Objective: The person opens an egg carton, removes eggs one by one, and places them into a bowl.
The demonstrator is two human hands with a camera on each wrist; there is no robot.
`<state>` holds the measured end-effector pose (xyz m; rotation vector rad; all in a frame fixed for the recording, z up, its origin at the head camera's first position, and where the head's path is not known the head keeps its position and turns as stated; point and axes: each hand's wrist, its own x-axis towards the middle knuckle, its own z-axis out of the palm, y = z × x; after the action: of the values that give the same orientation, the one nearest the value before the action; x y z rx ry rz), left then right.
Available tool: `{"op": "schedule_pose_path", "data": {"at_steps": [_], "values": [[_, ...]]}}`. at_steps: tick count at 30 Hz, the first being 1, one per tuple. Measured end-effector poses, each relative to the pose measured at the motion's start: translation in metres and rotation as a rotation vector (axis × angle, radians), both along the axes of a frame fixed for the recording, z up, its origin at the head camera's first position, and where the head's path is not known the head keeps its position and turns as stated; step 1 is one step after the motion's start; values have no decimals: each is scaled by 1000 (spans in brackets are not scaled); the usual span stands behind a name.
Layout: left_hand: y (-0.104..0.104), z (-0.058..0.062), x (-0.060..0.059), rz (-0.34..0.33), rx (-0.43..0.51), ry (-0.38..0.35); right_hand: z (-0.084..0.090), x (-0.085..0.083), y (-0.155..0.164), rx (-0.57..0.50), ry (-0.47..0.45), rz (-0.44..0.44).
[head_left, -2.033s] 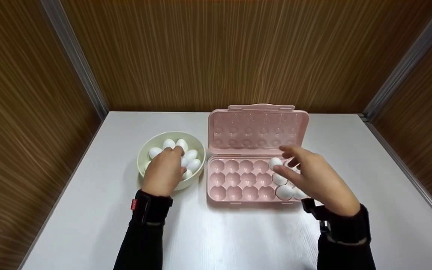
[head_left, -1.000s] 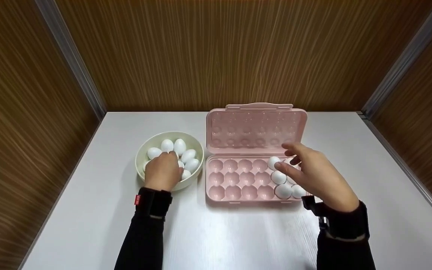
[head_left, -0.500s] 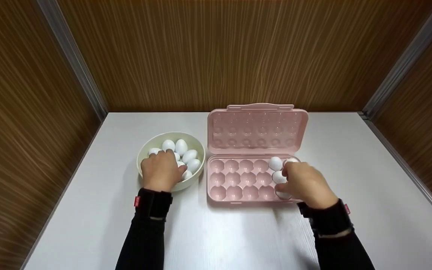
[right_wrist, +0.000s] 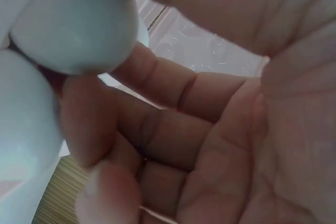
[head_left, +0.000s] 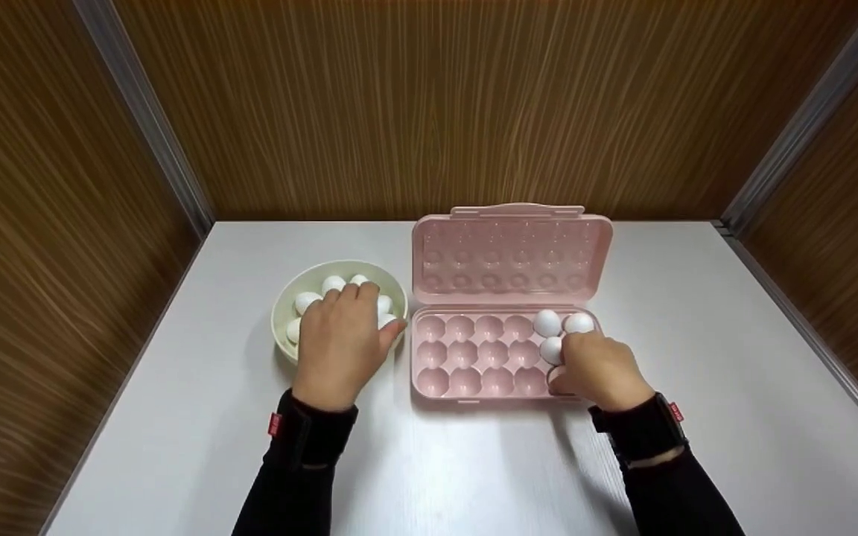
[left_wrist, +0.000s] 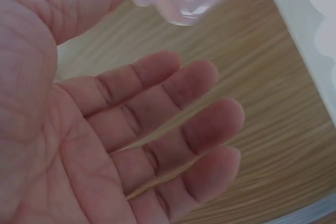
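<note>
Carton [head_left: 477, 368]: we take this pink tray as our landmark; its lid [head_left: 511, 257] is tipped back behind the cups, which, we judge, leaves them reachable from above.
Right hand [head_left: 604, 368]: we see it over the carton's front right part, gripping an egg [right_wrist: 73, 30] between thumb and fingers. One fingertip lies under the shell, we suppose to steady the smooth curve without a hard squeeze. The hand hides the cups beneath, so we cannot tell which one this egg belongs to.
Left hand [head_left: 343, 335]: we find it left of the carton, above the bowl [head_left: 351, 268], its fingers loosely extended and holding nothing.
Bowl: we note it just beside the carton's left side, probably for easy reach; it is round, pale green and partly covered by the hand.
Carton eggs [head_left: 547, 323]: we see white, smooth shells with a soft shine at the carton's right end, seated singly in cups that likely stop them rolling.
Bowl eggs [head_left: 307, 302]: left of the carton, we see more white ones, lying loose.
</note>
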<state>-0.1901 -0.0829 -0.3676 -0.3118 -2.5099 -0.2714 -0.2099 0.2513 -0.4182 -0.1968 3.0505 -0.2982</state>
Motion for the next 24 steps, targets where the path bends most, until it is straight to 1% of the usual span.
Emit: {"op": "schedule_pose_path", "data": {"at_steps": [3,5,8,10,13,17,21,24], "values": [[5,5,10,-58,1,95,0,-1,0,35,8,9],[8,7,16,-93,-1,146,1,-2,1,42,6,11],[11,11,21,-140,1,192,9,-1,3,27,6,6],[14,13,24,-171,10,200,19,3,6,-19,32,11],[18,16,27,-226,35,193,40,13,10,-160,124,62],[24,18,31,-324,79,204,66,29,9,-419,285,180],[32,18,35,-442,130,262,86,46,-3,-694,481,293],[38,18,40,-535,150,319,93,60,-18,-872,586,401]]}}
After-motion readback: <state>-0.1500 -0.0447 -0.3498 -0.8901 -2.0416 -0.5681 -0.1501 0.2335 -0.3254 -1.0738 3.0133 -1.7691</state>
